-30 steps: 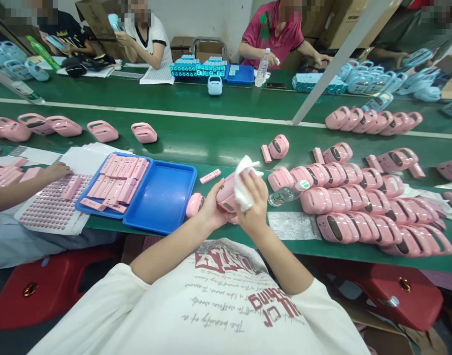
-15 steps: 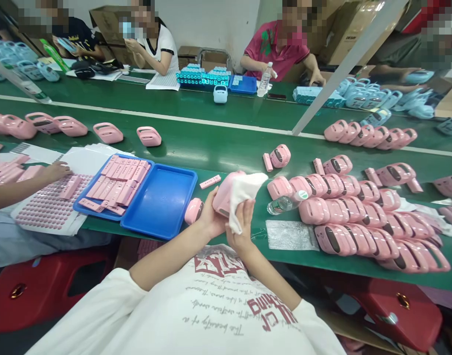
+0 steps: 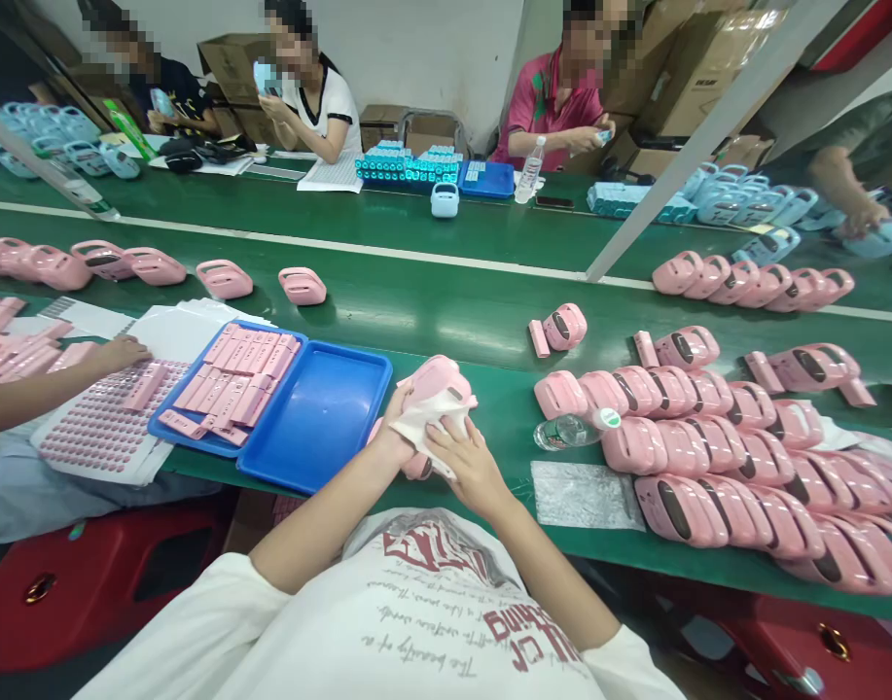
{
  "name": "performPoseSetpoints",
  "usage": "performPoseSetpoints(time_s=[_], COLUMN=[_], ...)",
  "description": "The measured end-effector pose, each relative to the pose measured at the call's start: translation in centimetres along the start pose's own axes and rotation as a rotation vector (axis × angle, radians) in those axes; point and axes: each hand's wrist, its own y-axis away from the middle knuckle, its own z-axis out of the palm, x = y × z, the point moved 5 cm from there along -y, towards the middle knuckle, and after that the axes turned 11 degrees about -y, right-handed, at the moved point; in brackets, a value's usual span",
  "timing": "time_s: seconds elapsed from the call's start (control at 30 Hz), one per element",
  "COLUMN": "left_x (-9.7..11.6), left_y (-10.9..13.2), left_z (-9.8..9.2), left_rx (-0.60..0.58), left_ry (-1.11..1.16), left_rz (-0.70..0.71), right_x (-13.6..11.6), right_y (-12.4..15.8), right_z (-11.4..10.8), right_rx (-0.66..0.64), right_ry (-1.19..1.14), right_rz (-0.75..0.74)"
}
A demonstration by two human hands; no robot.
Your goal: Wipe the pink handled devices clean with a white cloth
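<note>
My left hand (image 3: pixel 396 433) grips a pink plastic housing (image 3: pixel 440 377) from its left side, near the table edge. A white cloth (image 3: pixel 425 420) lies over the front of that housing. My right hand (image 3: pixel 469 461) presses on the cloth, its fingers spread over it. Partly hidden behind my left forearm is another pink part. To the left lies a blue tray (image 3: pixel 318 413) with nothing in it. Beside it, a second blue tray (image 3: pixel 158 428) holds pink bars. Rows of pink housings (image 3: pixel 639 445) stand to the right.
A clear bottle (image 3: pixel 562 433) lies by the rows, above a plastic sheet (image 3: pixel 588 494). At the left, another person's hand (image 3: pixel 124 352) touches a sticker sheet (image 3: pixel 99 428). People sit across the green table. A pole (image 3: pixel 650 214) slants up at the right.
The pink housing has tipped and turned, and the cloth now lies flatter across it. My right hand has gone from pinching the cloth to spreading over it. The view has shifted slightly.
</note>
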Motion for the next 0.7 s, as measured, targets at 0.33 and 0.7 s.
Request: performPoseSetpoints(time_s=[0.33, 0.7], left_x=[5.8, 12.1], left_y=[-11.3, -26.1], left_z=[-5.9, -5.6], left_rx=[0.308, 0.540], left_ry=[-0.320, -0.717], left_rz=[0.138, 0.529], right_x=[15.1, 19.2], right_y=[0.6, 4.9], right_z=[-0.1, 4.4], right_rx=[-0.201, -0.157], right_ry=[0.109, 0.087], right_rz=[0.856, 0.884])
